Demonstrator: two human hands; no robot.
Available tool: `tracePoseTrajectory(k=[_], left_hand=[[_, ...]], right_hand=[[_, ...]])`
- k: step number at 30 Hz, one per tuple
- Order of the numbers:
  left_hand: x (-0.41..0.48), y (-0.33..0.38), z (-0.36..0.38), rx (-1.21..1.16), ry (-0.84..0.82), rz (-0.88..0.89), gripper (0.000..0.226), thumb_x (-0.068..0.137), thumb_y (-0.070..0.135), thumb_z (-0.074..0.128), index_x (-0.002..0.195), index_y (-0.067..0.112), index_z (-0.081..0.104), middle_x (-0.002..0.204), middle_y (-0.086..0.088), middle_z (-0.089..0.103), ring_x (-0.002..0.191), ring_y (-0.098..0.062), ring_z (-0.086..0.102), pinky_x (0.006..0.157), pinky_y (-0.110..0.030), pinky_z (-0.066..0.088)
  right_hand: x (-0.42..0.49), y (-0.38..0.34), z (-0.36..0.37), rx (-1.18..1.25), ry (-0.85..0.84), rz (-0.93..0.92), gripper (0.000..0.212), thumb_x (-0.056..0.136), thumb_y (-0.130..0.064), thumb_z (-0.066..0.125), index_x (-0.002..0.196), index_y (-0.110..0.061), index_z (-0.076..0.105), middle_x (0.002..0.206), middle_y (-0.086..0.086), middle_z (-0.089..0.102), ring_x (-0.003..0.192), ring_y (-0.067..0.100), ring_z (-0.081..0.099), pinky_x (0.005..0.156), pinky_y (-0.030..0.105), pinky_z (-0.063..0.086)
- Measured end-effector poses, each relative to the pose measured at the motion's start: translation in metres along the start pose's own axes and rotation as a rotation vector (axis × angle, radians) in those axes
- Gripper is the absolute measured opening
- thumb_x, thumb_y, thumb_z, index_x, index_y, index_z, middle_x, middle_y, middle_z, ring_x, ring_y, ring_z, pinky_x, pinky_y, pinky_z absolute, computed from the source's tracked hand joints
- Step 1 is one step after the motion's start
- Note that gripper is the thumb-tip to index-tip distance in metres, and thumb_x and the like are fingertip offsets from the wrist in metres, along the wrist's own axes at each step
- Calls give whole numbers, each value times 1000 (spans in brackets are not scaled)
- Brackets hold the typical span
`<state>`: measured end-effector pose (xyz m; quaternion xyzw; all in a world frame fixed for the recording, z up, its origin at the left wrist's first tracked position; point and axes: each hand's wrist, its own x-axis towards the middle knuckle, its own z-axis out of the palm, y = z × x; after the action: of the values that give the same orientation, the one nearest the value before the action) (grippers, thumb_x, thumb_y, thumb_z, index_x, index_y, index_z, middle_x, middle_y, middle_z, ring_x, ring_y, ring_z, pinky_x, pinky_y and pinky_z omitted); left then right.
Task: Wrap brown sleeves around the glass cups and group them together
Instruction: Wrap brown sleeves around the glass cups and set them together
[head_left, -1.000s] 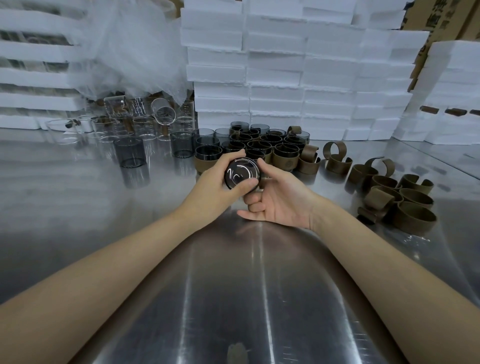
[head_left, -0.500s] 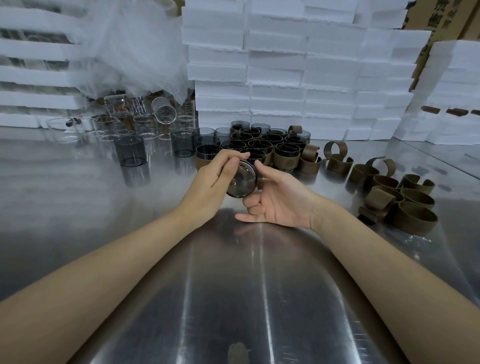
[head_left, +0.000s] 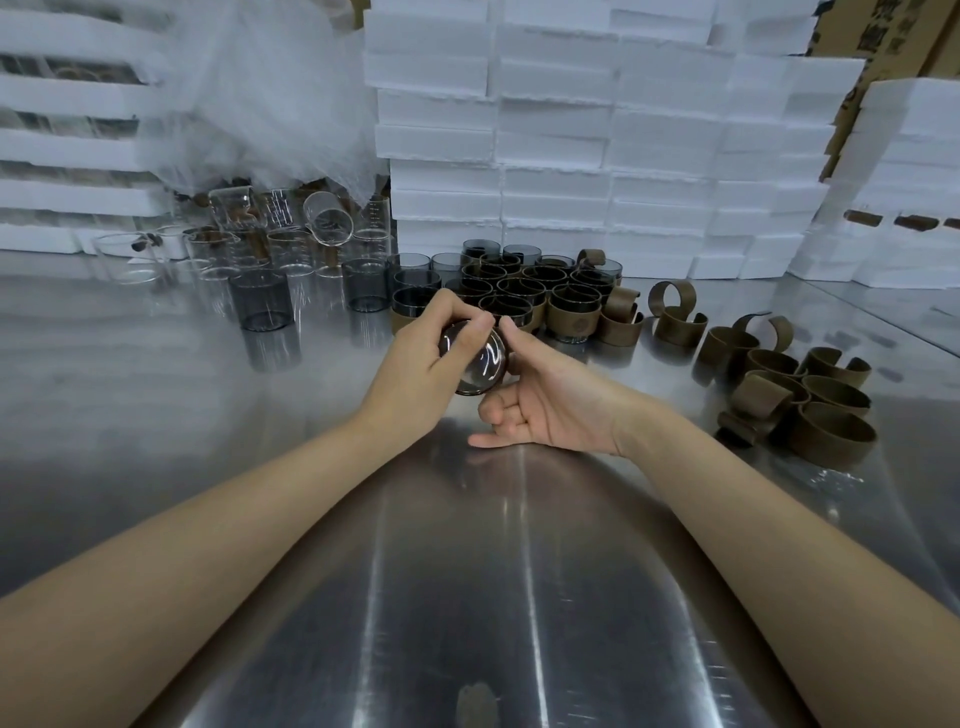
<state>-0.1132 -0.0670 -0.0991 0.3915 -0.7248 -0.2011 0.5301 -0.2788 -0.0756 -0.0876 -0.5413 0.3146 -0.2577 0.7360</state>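
Observation:
A dark glass cup (head_left: 483, 366) lies on its side between both hands above the steel table (head_left: 493, 597), its round base turned toward me. My left hand (head_left: 423, 366) grips it from the left with thumb and fingers over the top. My right hand (head_left: 550, 397) holds it from the right, thumb on the rim side; any sleeve on it is hidden. Just behind stands a cluster of sleeved cups (head_left: 535, 299). Loose brown sleeves (head_left: 810, 400) lie in a pile to the right. Bare smoky cups (head_left: 260, 301) stand at the left.
Clear glass beakers (head_left: 291, 234) crowd the back left under crumpled white wrap (head_left: 260, 93). Stacks of white foam boxes (head_left: 597, 135) wall off the back. More foam trays (head_left: 67, 140) line the left side. Cardboard cartons (head_left: 893, 36) show at the top right.
The cup has turned in my hands; my left fingers shifted from beside the base to over its top, and both hands moved slightly away from me toward the sleeved cluster.

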Motion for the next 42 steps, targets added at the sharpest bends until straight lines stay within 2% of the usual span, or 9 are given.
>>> tracePoseTrajectory(k=[3, 9, 14, 18, 22, 27, 32, 36, 42], left_hand=[[1, -1, 0, 35, 49, 0, 33, 103, 33, 42, 97, 5, 60, 79, 6, 64, 69, -7, 56, 60, -17, 42], [-1, 2, 0, 56, 38, 38, 39, 105, 34, 32, 111, 15, 65, 95, 6, 69, 92, -8, 63, 80, -24, 48], [-3, 2, -1, 17, -17, 48, 42, 103, 32, 29, 123, 13, 61, 114, 2, 67, 114, -16, 59, 99, -40, 46], [-3, 2, -3, 96, -90, 81, 35, 98, 29, 42, 127, 19, 58, 126, 10, 61, 121, -9, 52, 105, -30, 40], [-2, 2, -2, 48, -98, 34, 27, 93, 33, 63, 118, 25, 60, 114, 14, 65, 111, -6, 59, 96, -27, 46], [0, 4, -1, 53, -17, 41, 20, 98, 29, 56, 110, 17, 66, 99, 11, 68, 93, -1, 62, 79, -12, 44], [-1, 4, -2, 58, 32, 55, 36, 104, 31, 37, 108, 12, 67, 95, 4, 71, 88, -8, 64, 77, -20, 48], [-2, 1, -2, 23, 24, 67, 39, 106, 27, 30, 120, 14, 64, 116, 8, 68, 107, -1, 62, 91, -15, 45], [-1, 4, -1, 201, -127, 278, 36, 99, -4, 41, 129, 5, 59, 143, -3, 51, 139, -13, 40, 117, -27, 31]], right_hand=[[-2, 1, 4, -71, -19, -33, 65, 80, -63, 47, 129, -20, 43, 71, 14, 63, 62, 19, 61, 87, 41, 57], [-1, 4, 8, -114, 52, -98, 63, 84, -40, 62, 131, -5, 39, 77, 18, 65, 61, 18, 62, 93, 44, 55], [-4, 0, 4, -57, -3, -93, 57, 86, -61, 43, 111, -9, 44, 75, 20, 61, 62, 24, 59, 88, 44, 55], [-2, 1, 5, -90, 42, -103, 75, 87, -66, 41, 128, -3, 49, 76, 18, 61, 63, 23, 58, 88, 45, 54], [-3, 1, 6, -120, 35, -90, 81, 85, -69, 40, 130, -2, 49, 77, 16, 62, 64, 19, 61, 94, 44, 54], [-2, 1, 9, -133, 54, -88, 99, 76, -73, 36, 139, 4, 35, 80, 20, 64, 64, 20, 63, 89, 41, 56], [-5, 3, 11, -183, 73, -101, 64, 81, -42, 63, 126, -5, 38, 83, 18, 69, 66, 17, 64, 92, 42, 56], [-3, 4, 10, -130, 144, -156, 35, 87, -15, 68, 111, -10, 42, 78, 18, 67, 63, 21, 62, 87, 44, 57], [5, 9, 0, -184, 480, -392, 41, 82, 11, 66, 105, -10, 41, 94, 18, 61, 76, 25, 64, 71, 36, 60]])
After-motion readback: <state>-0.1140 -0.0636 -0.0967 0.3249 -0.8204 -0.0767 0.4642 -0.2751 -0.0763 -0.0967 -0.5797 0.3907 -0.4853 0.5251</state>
